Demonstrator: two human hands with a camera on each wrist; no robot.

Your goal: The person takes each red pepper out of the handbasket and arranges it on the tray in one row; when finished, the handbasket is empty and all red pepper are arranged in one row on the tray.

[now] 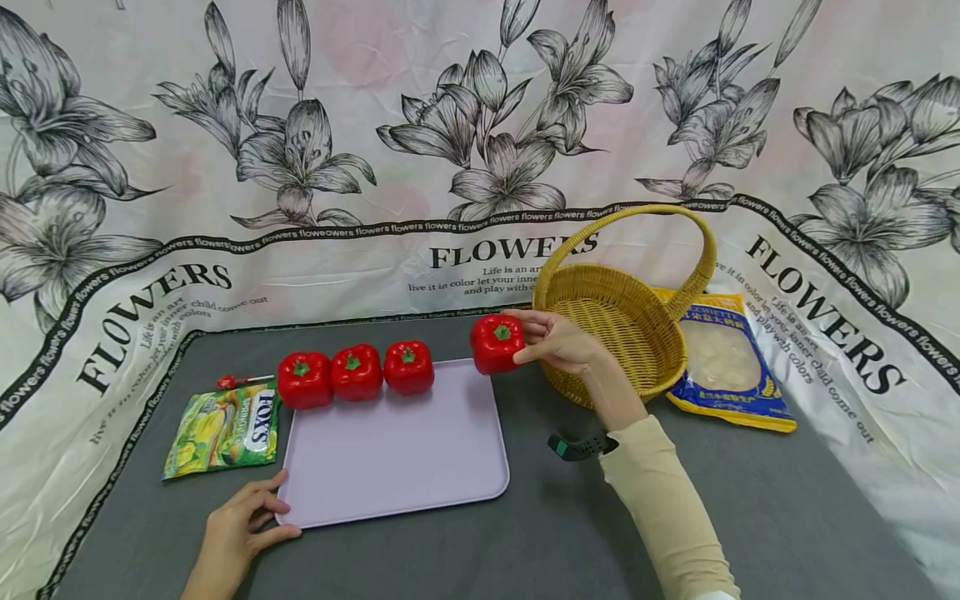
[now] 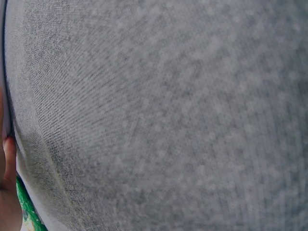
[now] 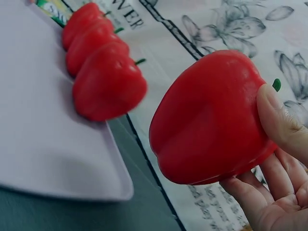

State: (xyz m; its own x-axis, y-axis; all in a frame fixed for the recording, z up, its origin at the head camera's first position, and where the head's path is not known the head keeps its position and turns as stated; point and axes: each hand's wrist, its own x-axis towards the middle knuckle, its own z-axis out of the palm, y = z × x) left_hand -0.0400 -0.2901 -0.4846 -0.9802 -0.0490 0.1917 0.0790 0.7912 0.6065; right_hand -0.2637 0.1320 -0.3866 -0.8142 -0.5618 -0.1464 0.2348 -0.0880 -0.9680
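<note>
My right hand point(image 1: 561, 343) grips a red bell pepper point(image 1: 495, 348) with a green stem, above the tray's far right corner. In the right wrist view the thumb presses one side of this pepper point(image 3: 207, 122) and the fingers lie beneath it. Three more red bell peppers point(image 1: 356, 372) sit in a row along the far edge of the lilac tray point(image 1: 393, 458), starting at its far left corner. My left hand point(image 1: 238, 533) holds the tray's near left corner, fingers at the left side and thumb at the front edge. The left wrist view shows mostly grey cloth, with a few fingers at its edge.
A yellow wicker basket point(image 1: 618, 333) with a tall handle stands right of the tray, tilted toward me. Behind it lies a blue and yellow food bag point(image 1: 723, 367). Left of the tray are a green Foxs packet point(image 1: 225, 429) and a small red-ended item point(image 1: 227, 382).
</note>
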